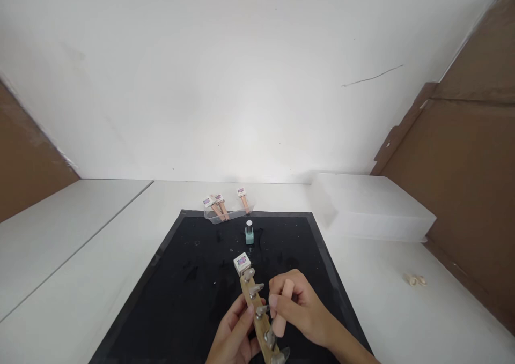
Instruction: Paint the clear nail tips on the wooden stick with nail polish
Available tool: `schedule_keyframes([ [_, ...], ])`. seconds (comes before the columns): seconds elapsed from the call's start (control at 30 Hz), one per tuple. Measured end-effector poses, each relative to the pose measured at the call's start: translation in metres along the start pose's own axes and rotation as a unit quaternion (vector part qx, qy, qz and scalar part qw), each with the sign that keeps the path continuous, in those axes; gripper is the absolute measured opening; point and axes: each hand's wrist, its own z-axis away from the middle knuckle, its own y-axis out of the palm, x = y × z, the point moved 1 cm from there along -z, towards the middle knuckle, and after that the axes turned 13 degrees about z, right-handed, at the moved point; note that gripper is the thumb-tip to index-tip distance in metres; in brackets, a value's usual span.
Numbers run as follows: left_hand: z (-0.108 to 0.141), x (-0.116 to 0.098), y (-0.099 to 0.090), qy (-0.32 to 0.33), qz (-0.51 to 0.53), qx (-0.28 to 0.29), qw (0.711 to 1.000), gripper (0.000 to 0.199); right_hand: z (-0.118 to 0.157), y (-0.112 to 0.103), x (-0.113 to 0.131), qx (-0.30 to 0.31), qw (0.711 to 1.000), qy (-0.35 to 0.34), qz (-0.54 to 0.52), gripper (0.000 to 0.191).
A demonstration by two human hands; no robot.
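Observation:
My left hand (237, 332) grips a narrow wooden strip (258, 313) from the left side, fingers wrapped round it. Clear false nail tips (256, 288) stand in a row along the strip on small metal-looking holders. My right hand (300, 307) pinches a thick pink polish brush handle (284, 309), tilted, with its lower end close to a nail tip near me. The bristles are too small to make out. At the strip's far end is a white square bottle (242, 264) with a purple flower label. Behind it stands a mint-green nail polish bottle (249, 234) with a pale cap.
A clear shallow tray (213, 218) at the back holds several white square bottles with long pink caps (221, 208). The black mat (169, 299) lies on a white table. At right are a translucent white box (370, 206) and small cream-coloured rings (415, 280); brown boards flank the sides.

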Motion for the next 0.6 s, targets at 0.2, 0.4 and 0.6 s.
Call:
schedule_keyframes([
  [0.2, 0.002, 0.000, 0.002, 0.006, 0.000, -0.005, 1.000, 0.041, -0.001, 0.001, -0.003, -0.045, 0.999, 0.029, 0.006, 0.031],
  [0.4, 0.007, 0.000, 0.002, 0.011, 0.009, -0.028, 1.000, 0.038, -0.005, 0.001, -0.008, -0.084, 0.995, 0.042, -0.029, 0.035],
  [0.6, 0.011, -0.004, 0.011, 0.008, 0.010, -0.003, 1.000, 0.035, -0.002, 0.000, 0.003, 0.005, 0.998, 0.018, -0.062, 0.029],
])
